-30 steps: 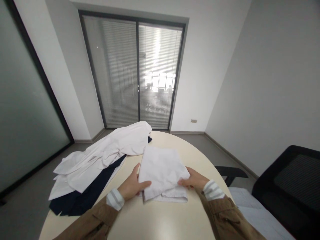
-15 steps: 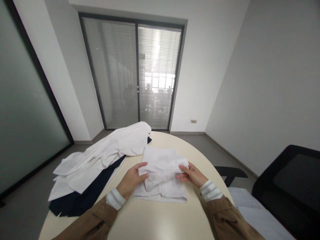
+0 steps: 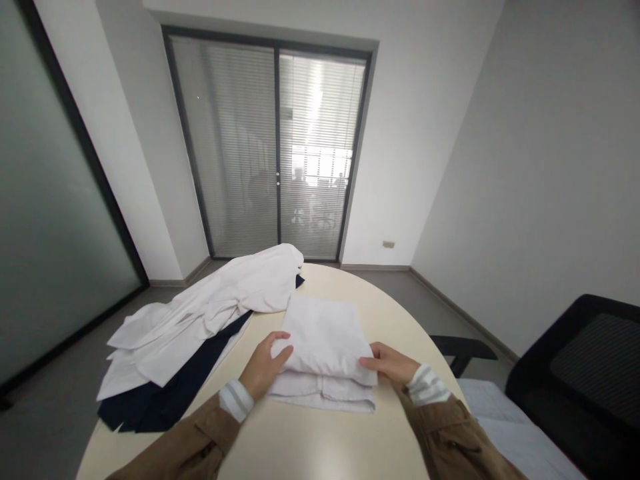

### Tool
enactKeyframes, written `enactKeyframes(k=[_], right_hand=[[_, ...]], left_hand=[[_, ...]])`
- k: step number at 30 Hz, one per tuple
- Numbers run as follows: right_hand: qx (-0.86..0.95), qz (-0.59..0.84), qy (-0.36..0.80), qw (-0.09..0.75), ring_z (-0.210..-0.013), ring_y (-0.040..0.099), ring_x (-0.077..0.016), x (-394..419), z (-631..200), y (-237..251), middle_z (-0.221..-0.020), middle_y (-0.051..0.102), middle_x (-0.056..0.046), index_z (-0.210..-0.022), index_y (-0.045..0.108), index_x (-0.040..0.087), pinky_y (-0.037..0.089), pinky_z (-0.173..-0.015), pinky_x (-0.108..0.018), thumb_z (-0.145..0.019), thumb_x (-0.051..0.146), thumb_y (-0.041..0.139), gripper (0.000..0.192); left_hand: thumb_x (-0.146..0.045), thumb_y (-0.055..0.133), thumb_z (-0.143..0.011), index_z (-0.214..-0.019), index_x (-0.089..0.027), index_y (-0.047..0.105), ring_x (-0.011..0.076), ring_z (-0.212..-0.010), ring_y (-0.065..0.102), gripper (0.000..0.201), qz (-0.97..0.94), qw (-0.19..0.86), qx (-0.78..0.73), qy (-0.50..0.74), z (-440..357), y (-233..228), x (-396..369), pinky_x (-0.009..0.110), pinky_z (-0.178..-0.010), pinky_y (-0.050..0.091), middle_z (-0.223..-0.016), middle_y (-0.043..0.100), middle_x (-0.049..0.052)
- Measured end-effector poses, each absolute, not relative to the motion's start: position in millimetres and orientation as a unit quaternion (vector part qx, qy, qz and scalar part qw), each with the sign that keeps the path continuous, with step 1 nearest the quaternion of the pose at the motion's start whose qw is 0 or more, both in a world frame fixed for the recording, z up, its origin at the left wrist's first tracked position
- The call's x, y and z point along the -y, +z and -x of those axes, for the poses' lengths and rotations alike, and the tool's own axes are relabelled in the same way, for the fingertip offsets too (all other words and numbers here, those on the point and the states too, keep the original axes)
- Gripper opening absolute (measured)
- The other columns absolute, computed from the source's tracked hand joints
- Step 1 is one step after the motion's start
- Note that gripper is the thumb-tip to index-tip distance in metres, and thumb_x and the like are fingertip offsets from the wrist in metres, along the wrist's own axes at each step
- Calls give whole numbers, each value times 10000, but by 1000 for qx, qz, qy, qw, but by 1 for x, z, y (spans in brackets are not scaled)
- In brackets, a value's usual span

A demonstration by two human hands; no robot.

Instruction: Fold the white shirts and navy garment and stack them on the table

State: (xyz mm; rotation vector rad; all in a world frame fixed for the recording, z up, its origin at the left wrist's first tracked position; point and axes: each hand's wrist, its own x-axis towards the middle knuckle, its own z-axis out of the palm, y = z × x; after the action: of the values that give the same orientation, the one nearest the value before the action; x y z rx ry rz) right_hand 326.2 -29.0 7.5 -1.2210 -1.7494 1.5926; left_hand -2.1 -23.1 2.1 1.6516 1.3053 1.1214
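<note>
A folded white cloth (image 3: 324,340) lies on the round cream table (image 3: 320,440) in front of me. My left hand (image 3: 263,367) grips its left near edge, thumb on top. At the right near corner, my right hand (image 3: 393,363) pinches the upper fold of the same cloth. Both sleeves are brown with striped cuffs.
A heap of white garments (image 3: 210,310) over a dark navy one (image 3: 170,387) covers the table's left side and hangs off its edge. A black chair (image 3: 580,373) stands at the right. Glass doors with blinds (image 3: 275,147) are behind the table.
The upper half of the cloth, lifted and bunched between my hands half a second ago, now lies flat over the lower layers. Both hands stay at its near edge.
</note>
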Motion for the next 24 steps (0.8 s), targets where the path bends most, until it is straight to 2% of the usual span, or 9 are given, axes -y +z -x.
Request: enactKeyframes(k=[2,4,7,11,14,16,20,24], right_hand=[[617,474,596,199,-693,682,-208,31,-328,6,-796,742,-90,-881,733,94,553,-662,-328,-679,699,714,638],[602,491,601,187,-664,677,-197,33,-327,7,-770,740,-79,-862,735,99,551,-640,-315,-656,682,739,619],[614,475,606,173,-780,706,-230,35,-326,13,-857,761,-90,-899,745,103,562,-758,-351,-662,638,761,586],[654,403,616,174,-1006,691,-282,38,-322,23,-1058,750,-112,-1067,728,104,512,-956,-428,-743,561,738,560],[670,370,618,181,-1086,664,-297,40,-321,28,-1104,739,-112,-1133,705,111,479,-1014,-455,-753,508,754,552],[663,376,619,190,-1089,664,-302,40,-322,29,-1111,736,-121,-1139,697,109,480,-1012,-466,-759,504,751,551],[638,401,617,228,-997,699,-299,38,-325,24,-1061,745,-139,-1092,697,97,514,-954,-477,-740,503,770,543],[622,411,581,325,-979,704,-281,34,-327,20,-1080,739,-135,-1142,670,109,534,-913,-456,-773,490,745,535]], left_hand=[[-397,613,-771,-1066,-152,631,289,-1118,608,385,-656,365,-525,401,4,1,23,426,-1037,407,-1135,678,125],[-392,589,-780,-1086,-146,616,289,-1103,610,393,-671,359,-533,368,5,4,25,429,-1023,415,-1127,674,128],[-377,558,-800,-1119,-146,601,288,-1082,612,397,-700,353,-535,315,8,13,29,421,-982,436,-1099,674,121],[-339,510,-825,-1156,-132,584,271,-1028,624,397,-718,346,-536,279,13,18,29,398,-936,455,-1073,674,118],[-302,502,-822,-1152,-142,589,260,-951,646,378,-723,327,-547,266,15,14,28,394,-908,467,-1056,685,110],[-308,511,-824,-1144,-155,595,263,-955,655,364,-728,316,-546,268,14,11,30,396,-920,467,-1073,691,110],[-343,595,-788,-1129,-165,605,284,-1137,609,384,-726,322,-533,292,10,10,35,401,-1022,421,-1179,678,123],[-391,637,-756,-1135,-168,620,287,-1179,591,440,-720,361,-511,300,9,18,38,404,-1055,406,-1211,671,118]])
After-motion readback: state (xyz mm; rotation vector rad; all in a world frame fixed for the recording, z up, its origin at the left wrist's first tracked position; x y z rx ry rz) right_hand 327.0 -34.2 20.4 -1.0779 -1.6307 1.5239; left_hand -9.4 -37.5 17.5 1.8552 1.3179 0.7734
